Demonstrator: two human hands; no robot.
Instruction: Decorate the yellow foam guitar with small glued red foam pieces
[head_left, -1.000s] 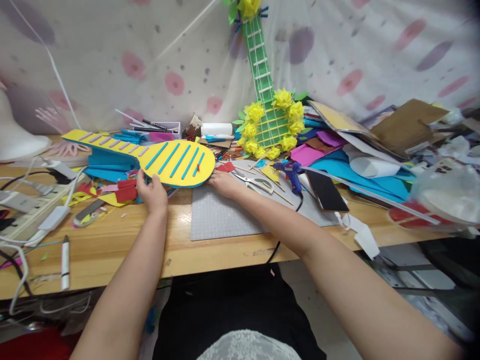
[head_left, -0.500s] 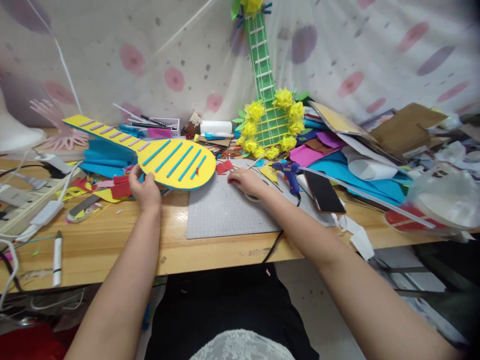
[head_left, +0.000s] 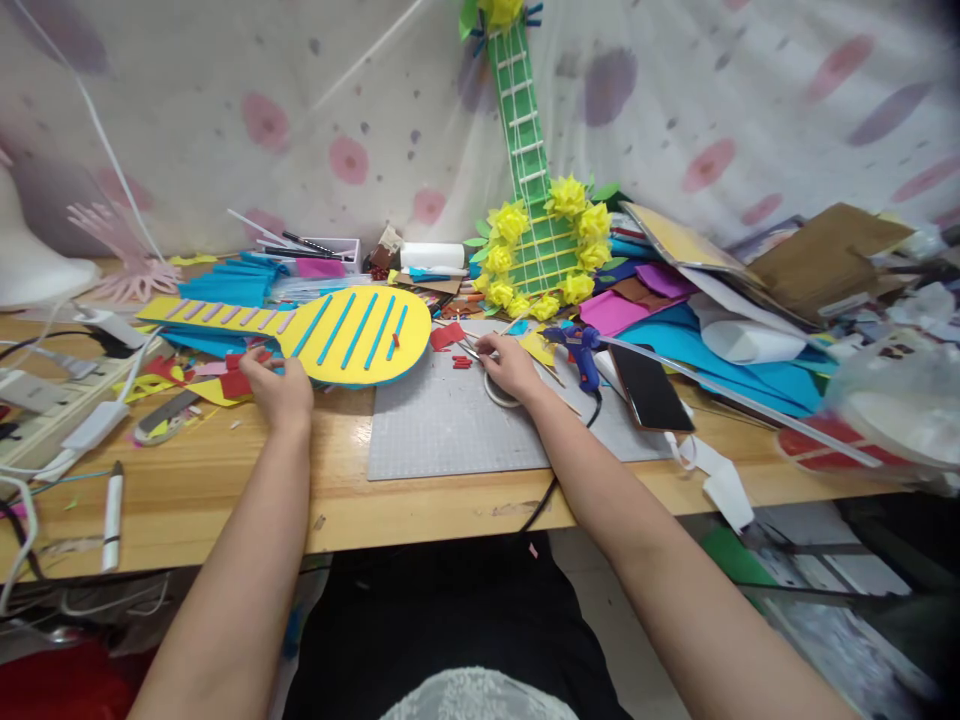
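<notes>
A yellow paper guitar (head_left: 349,340) with blue strips on its body and pale purple strips on its neck lies at left centre. A short red piece (head_left: 396,342) is on its body. My left hand (head_left: 281,388) is closed at its lower edge, where neck meets body, with some fingers hidden. On the grey cutting mat (head_left: 442,430), my right hand (head_left: 514,367) has curled fingers beside a thin dark tool tip; what they pinch is unclear. Several small red rolls (head_left: 460,363) and a red paper scrap (head_left: 448,335) lie left of it. A pale ring (head_left: 501,394) shows under the hand.
A green guitar with yellow flowers (head_left: 544,240) leans upright at the back. Right of the mat are a blue glue gun (head_left: 581,355), its cable, and a phone (head_left: 649,388). Coloured paper (head_left: 720,360) piles up at right. A marker (head_left: 113,515) and power strip (head_left: 52,385) are at left.
The yellow guitar's neck has come down and its body lies flatter, my left hand staying at its edge. My right hand has moved right, uncovering the small red rolls.
</notes>
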